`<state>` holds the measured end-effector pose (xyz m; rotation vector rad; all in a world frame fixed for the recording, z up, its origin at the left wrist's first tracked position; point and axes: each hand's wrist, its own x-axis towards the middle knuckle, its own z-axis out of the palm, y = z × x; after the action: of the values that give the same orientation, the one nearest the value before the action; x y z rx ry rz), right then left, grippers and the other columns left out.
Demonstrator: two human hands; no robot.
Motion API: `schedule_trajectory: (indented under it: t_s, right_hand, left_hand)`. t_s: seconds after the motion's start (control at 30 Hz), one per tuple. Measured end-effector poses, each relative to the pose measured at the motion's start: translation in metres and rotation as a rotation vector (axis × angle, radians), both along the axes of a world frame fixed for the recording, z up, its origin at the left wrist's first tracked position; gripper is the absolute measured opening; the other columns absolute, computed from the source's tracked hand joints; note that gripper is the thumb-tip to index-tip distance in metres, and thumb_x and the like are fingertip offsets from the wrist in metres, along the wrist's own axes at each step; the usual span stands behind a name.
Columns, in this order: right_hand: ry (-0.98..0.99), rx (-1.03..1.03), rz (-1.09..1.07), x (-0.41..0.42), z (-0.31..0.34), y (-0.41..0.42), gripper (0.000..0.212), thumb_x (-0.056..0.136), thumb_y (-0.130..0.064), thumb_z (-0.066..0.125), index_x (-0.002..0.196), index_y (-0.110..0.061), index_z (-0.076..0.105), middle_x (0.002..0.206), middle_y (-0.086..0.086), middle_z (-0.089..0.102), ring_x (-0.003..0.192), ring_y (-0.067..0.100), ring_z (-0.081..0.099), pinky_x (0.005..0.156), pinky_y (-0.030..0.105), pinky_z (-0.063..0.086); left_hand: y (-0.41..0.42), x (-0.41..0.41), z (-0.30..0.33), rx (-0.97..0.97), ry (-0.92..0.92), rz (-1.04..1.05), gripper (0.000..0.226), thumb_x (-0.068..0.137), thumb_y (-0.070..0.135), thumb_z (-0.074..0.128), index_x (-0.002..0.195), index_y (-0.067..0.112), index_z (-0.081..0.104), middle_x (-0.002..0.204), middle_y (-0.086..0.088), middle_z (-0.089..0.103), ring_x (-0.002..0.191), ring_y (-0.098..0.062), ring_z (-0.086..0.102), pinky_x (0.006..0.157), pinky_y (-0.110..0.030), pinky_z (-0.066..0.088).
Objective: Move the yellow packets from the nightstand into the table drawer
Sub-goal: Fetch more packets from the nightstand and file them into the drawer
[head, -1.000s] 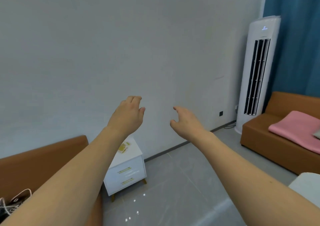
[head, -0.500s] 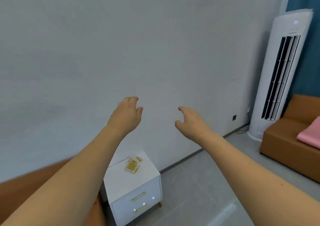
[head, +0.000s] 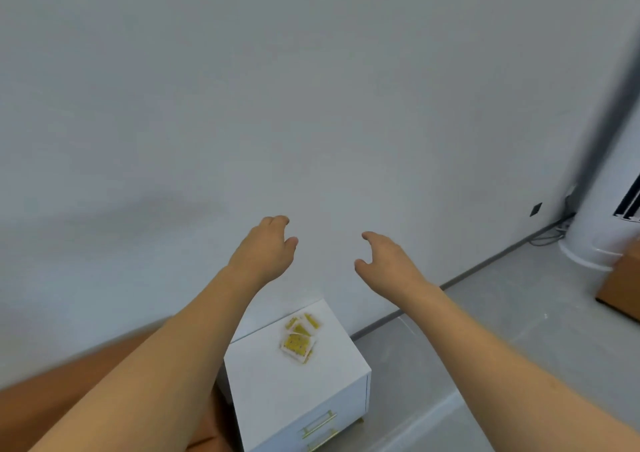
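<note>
Reaching toward the nightstand, both hands empty

Lying in a loose overlapping pile, the yellow packets (head: pixel 300 336) sit on the far part of the white nightstand (head: pixel 277 392), handy for gathering. Left hand (head: pixel 265 252) and right hand (head: pixel 388 264) hover above, fingers relaxed, grasping nothing, likely readying a two-handed scoop

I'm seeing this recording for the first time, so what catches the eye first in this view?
Two bare arms reach forward across the middle, the left hand and right hand loosely open and holding nothing, in front of a plain grey wall. Below them, a small heap of yellow packets lies on the white nightstand by the wall.
</note>
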<state>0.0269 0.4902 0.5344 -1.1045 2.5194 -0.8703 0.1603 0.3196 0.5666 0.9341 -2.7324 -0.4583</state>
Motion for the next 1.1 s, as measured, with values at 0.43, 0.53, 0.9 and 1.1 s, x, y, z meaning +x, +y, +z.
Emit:
schedule_trajectory:
  t_s: [0.43,0.53,0.9,1.1]
  right_hand:
    - [-0.236,0.350,-0.039,-0.106,-0.325,-0.235,0.061,0.096,-0.024,0.051,0.151,-0.015,0.028,0.155,0.004,0.033,0.141,0.021,0.034,0.112,0.031,0.030]
    - [-0.287,0.400,-0.071,-0.121,-0.413,-0.252,0.058,0.096,-0.025,0.051,0.151,-0.016,0.031,0.155,0.002,0.034,0.140,0.019,0.035,0.112,0.031,0.031]
    - [-0.400,0.502,-0.084,-0.109,-0.560,-0.251,0.056,0.098,-0.027,0.051,0.150,-0.023,0.031,0.155,-0.005,0.033,0.139,0.013,0.037,0.114,0.031,0.032]
    - [-0.386,0.455,-0.049,-0.092,-0.557,-0.275,0.052,0.098,-0.029,0.052,0.146,-0.022,0.034,0.147,-0.002,0.040,0.131,0.016,0.044,0.110,0.031,0.037]
  left_hand:
    - [-0.240,-0.092,-0.397,0.714,-0.382,0.216,0.071,0.088,0.033,0.068,0.147,0.013,0.034,0.146,-0.008,0.042,0.110,-0.020,0.053,0.088,-0.029,0.043]
    - [-0.246,-0.106,-0.505,0.795,-0.477,0.218,0.086,0.080,0.036,0.073,0.152,0.023,0.027,0.151,-0.006,0.032,0.130,-0.028,0.043,0.103,-0.039,0.043]
    - [-0.257,-0.125,-0.631,0.347,-0.436,-0.061,0.111,0.056,0.060,0.083,0.144,0.033,0.020,0.140,-0.003,0.019,0.125,-0.027,0.036,0.092,-0.039,0.050]
    - [-0.267,-0.084,-0.627,0.552,-0.386,0.092,0.069,0.069,0.029,0.085,0.120,0.025,0.038,0.117,-0.001,0.041,0.101,-0.020,0.053,0.076,-0.026,0.049]
